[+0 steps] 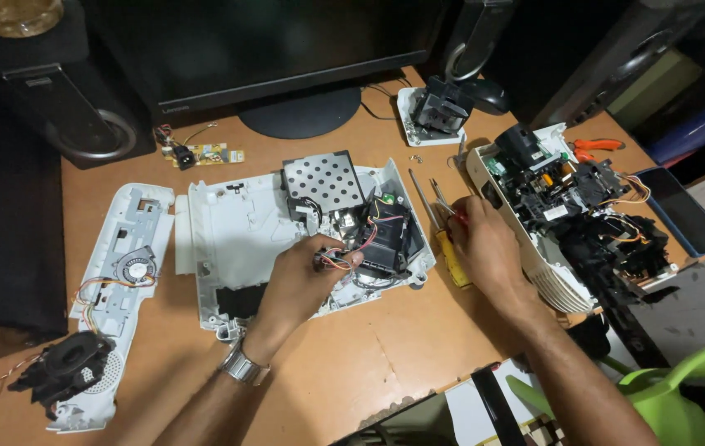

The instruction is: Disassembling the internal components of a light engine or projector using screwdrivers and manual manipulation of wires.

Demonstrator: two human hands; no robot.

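My left hand [303, 281], with a metal watch on the wrist, rests on the white plastic housing [232, 239] and pinches a bundle of coloured wires [337, 260] next to the black module [381, 235] inside it. A perforated metal plate [322, 179] sits at the housing's far edge. My right hand [488, 252] lies on the wooden desk [369, 363], closed around a yellow-handled screwdriver [451, 256] among several tools. It is right beside the opened device chassis [571, 219], full of black parts and wires.
A white side panel with a small fan [125, 264] and a black speaker part [67, 367] lie at the left. A small circuit board [204, 154], monitor stand [303, 111], another white part [435, 111], orange pliers [596, 147], a phone [687, 211] and a green watering can [674, 396] surround the work.
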